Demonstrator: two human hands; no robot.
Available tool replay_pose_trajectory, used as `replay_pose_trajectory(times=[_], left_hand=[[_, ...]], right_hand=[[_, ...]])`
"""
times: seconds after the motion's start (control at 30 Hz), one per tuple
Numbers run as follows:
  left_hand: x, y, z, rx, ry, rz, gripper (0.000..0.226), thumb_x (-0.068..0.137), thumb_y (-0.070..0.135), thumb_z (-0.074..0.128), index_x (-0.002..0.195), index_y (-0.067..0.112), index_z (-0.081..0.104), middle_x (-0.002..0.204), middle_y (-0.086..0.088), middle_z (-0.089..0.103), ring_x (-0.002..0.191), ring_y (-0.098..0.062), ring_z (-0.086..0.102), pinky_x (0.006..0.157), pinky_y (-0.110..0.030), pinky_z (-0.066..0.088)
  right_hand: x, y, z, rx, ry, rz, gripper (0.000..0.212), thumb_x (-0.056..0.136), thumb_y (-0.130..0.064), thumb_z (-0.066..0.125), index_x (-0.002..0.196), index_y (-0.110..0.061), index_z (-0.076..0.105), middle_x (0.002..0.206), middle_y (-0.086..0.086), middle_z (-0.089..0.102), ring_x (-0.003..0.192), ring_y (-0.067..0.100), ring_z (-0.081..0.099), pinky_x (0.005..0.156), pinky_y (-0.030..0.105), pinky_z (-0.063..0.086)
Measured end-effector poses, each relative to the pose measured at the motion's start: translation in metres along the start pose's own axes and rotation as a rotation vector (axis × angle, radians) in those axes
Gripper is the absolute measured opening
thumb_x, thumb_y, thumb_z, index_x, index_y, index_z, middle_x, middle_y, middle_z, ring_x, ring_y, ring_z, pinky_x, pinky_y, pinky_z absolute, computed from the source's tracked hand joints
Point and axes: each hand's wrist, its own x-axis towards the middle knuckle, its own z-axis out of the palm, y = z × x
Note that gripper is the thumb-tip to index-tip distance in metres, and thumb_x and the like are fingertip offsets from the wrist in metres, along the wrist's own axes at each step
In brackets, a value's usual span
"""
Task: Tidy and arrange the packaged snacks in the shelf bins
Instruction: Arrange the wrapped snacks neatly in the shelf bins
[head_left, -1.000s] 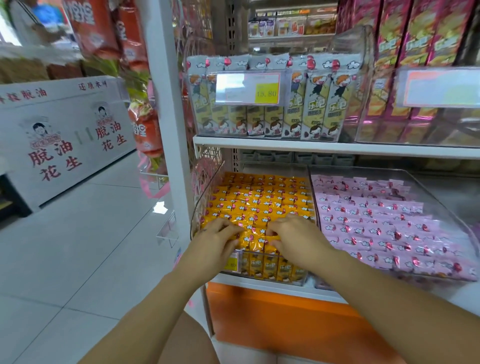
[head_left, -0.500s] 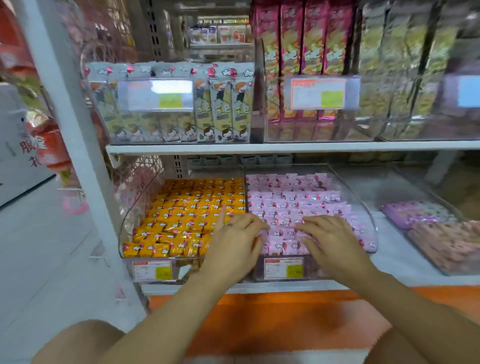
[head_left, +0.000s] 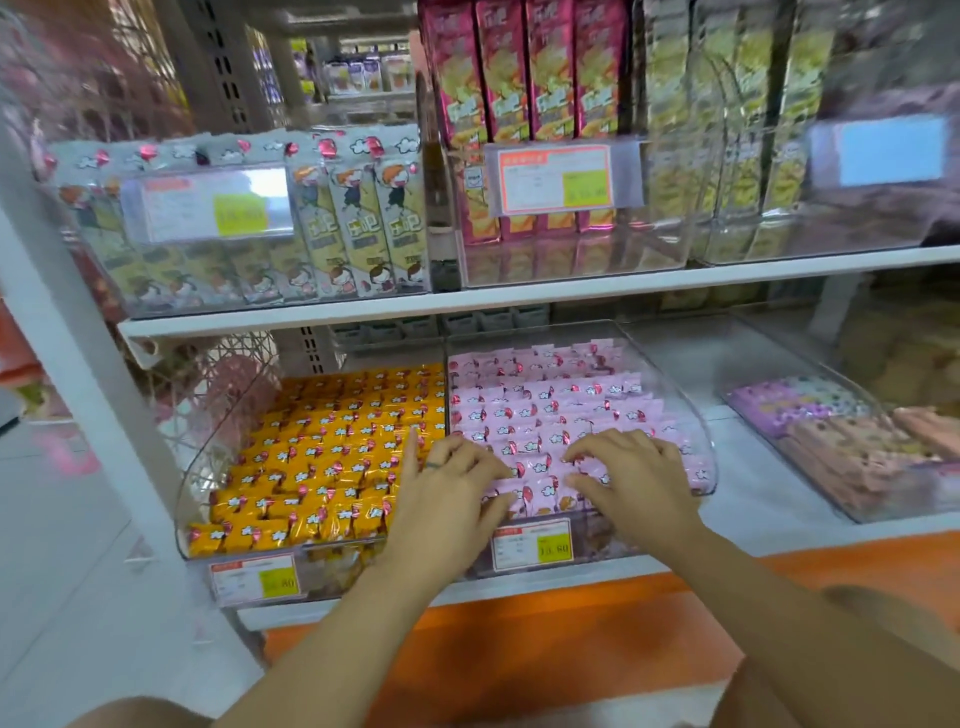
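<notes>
While the two hands are resting side by side on the front rows of the pink snack packets (head_left: 545, 415), the left hand (head_left: 447, 499) and the right hand (head_left: 634, 483) are lying loosely spread, gripping nothing. These packets, too many to count, are filling the middle clear bin (head_left: 693, 421) of three on the lower shelf (head_left: 753, 493). Yellow snack packets (head_left: 322, 457) are filling the bin just left. Four magenta boxes (head_left: 550, 78) are standing upright above.
</notes>
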Motion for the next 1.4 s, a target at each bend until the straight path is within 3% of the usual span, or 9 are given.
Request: replay_pose_trajectory(times=[0.13, 0.27, 0.4, 0.67, 0.83, 0.9, 1.0, 1.2, 1.4], left_hand=[[0.006, 0.009, -0.009, -0.030, -0.121, -0.058, 0.034, 0.092, 0.055, 0.044, 0.121, 0.041, 0.058, 0.126, 0.020, 0.051, 0.130, -0.007, 0.031, 0.116, -0.050, -0.007], [0.015, 0.025, -0.011, -0.027, -0.182, -0.047, 0.030, 0.092, 0.056, 0.044, 0.113, 0.041, 0.060, 0.123, 0.020, 0.052, 0.126, -0.008, 0.036, 0.116, -0.050, -0.006], [0.023, 0.037, -0.005, 0.039, -0.160, -0.063, 0.016, 0.098, 0.038, 0.043, 0.100, 0.031, 0.057, 0.093, 0.013, 0.060, 0.111, -0.011, 0.050, 0.116, -0.050, -0.010], [0.025, 0.042, 0.003, 0.178, -0.162, -0.082, 0.019, 0.103, 0.032, 0.031, 0.110, 0.026, 0.048, 0.098, 0.007, 0.062, 0.106, -0.015, 0.054, 0.117, -0.050, -0.008], [0.023, 0.038, -0.001, 0.074, -0.081, -0.055, 0.018, 0.100, 0.038, 0.039, 0.104, 0.033, 0.056, 0.097, 0.014, 0.065, 0.104, -0.006, 0.055, 0.117, -0.043, -0.013], [0.021, 0.036, 0.000, -0.024, 0.012, -0.031, 0.015, 0.098, 0.034, 0.045, 0.101, 0.033, 0.060, 0.097, 0.016, 0.066, 0.102, -0.006, 0.057, 0.117, -0.040, -0.009], [0.021, 0.047, 0.010, -0.141, 0.099, 0.075, 0.018, 0.094, 0.026, 0.052, 0.104, 0.029, 0.066, 0.104, 0.013, 0.067, 0.102, -0.010, 0.061, 0.116, -0.044, 0.009], [0.038, 0.083, 0.037, -0.155, 0.029, 0.200, 0.027, 0.087, 0.033, 0.051, 0.105, 0.029, 0.070, 0.115, 0.005, 0.066, 0.101, -0.019, 0.065, 0.103, -0.050, 0.025], [0.043, 0.081, 0.042, -0.145, -0.018, 0.180, 0.039, 0.090, 0.041, 0.038, 0.118, 0.034, 0.064, 0.118, 0.010, 0.065, 0.104, -0.016, 0.063, 0.105, -0.047, 0.030]], right_hand=[[0.001, 0.001, 0.000, 0.037, -0.008, -0.018, 0.019, 0.091, -0.047, 0.055, 0.107, -0.041, 0.063, 0.123, -0.018, 0.055, 0.117, 0.010, 0.043, 0.096, 0.030, 0.018], [0.004, 0.004, -0.004, 0.107, -0.025, -0.147, 0.011, 0.089, -0.040, 0.061, 0.093, -0.034, 0.069, 0.118, -0.015, 0.054, 0.112, 0.011, 0.043, 0.096, 0.031, 0.024], [0.005, 0.004, -0.001, 0.139, -0.018, -0.151, 0.012, 0.093, -0.033, 0.057, 0.093, -0.028, 0.068, 0.117, -0.014, 0.055, 0.110, 0.013, 0.046, 0.092, 0.029, 0.024], [-0.005, 0.010, 0.010, 0.073, 0.071, -0.215, 0.013, 0.088, -0.032, 0.057, 0.084, -0.027, 0.068, 0.113, -0.007, 0.064, 0.104, 0.021, 0.058, 0.092, 0.031, 0.022], [-0.008, 0.018, -0.014, 0.153, -0.087, -0.257, 0.043, 0.098, -0.045, 0.031, 0.117, -0.027, 0.066, 0.138, -0.010, 0.050, 0.128, 0.011, 0.040, 0.115, 0.032, 0.012], [-0.015, 0.027, -0.024, 0.120, 0.082, -0.250, 0.047, 0.094, -0.042, 0.030, 0.113, -0.024, 0.069, 0.125, -0.007, 0.061, 0.117, 0.013, 0.052, 0.108, 0.030, 0.026], [-0.026, 0.051, -0.041, 0.028, 0.288, -0.167, 0.017, 0.086, -0.024, 0.058, 0.089, -0.019, 0.075, 0.091, -0.006, 0.072, 0.084, 0.019, 0.065, 0.086, 0.031, 0.038], [-0.030, 0.081, -0.052, -0.262, 0.110, -0.113, 0.036, 0.053, -0.011, 0.091, 0.084, -0.022, 0.077, 0.078, -0.007, 0.074, 0.066, 0.023, 0.062, 0.077, 0.041, 0.045], [-0.012, 0.083, -0.051, -0.308, 0.097, -0.160, 0.028, 0.061, -0.013, 0.088, 0.081, -0.026, 0.074, 0.072, -0.007, 0.072, 0.063, 0.022, 0.059, 0.074, 0.039, 0.039]])
